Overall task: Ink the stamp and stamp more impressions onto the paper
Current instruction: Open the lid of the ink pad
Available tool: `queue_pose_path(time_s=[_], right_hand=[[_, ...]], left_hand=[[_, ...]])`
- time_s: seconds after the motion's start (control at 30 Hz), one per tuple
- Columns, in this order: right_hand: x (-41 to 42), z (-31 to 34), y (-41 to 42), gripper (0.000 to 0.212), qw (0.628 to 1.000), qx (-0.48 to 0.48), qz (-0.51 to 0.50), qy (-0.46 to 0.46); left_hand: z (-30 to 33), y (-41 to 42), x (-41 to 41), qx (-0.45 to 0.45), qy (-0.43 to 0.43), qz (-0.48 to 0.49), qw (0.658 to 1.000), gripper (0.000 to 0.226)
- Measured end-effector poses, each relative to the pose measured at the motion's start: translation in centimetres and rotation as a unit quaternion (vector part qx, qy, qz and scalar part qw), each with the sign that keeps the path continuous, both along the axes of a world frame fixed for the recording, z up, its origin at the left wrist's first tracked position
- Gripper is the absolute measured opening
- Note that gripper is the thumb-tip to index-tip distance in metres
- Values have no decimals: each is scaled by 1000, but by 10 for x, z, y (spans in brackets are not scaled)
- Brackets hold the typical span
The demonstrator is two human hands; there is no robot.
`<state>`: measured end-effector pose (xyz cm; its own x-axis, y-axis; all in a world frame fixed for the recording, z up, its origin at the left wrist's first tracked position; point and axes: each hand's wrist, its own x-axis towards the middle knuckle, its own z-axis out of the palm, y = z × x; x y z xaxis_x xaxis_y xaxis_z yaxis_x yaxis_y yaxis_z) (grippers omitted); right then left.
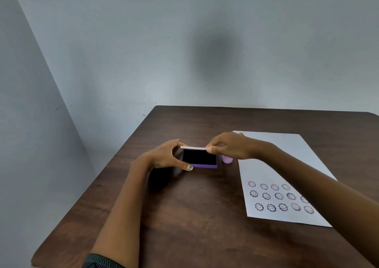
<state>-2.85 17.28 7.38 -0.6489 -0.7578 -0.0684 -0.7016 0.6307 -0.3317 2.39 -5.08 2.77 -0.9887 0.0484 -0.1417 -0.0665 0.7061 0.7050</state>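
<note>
A purple ink pad (200, 161) with a black inked surface lies on the dark wooden table (194, 216). Its thin white lid (193, 148) stands raised along the pad's far edge. My left hand (168, 155) grips the pad's left side and the lid's left end. My right hand (227, 145) pinches the lid's right end. A small lilac stamp (227, 159) stands just right of the pad, partly hidden under my right hand. The white paper (287, 165) lies to the right, with three rows of several smiley flower impressions (279, 197) near its front edge.
The table's left edge runs diagonally close to the pad, and its far edge meets a plain grey wall (184, 52). My right forearm crosses over the paper's right side.
</note>
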Motion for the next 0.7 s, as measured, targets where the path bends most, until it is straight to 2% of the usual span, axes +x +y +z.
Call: queue_pose_path(time_s=[0.1,0.3,0.7], right_hand=[[-2,7,-4,44,997,-60,-13,-45],[-20,8,-12,34,985,-135,-49,-93],[-55,-18,-28,23,982,-167,-85,-33]], left_hand=[[2,2,-1,3,-6,-3,1000,68],[3,2,-2,8,-17,2,1000,69],[2,1,-2,-20,-7,3,1000,79]])
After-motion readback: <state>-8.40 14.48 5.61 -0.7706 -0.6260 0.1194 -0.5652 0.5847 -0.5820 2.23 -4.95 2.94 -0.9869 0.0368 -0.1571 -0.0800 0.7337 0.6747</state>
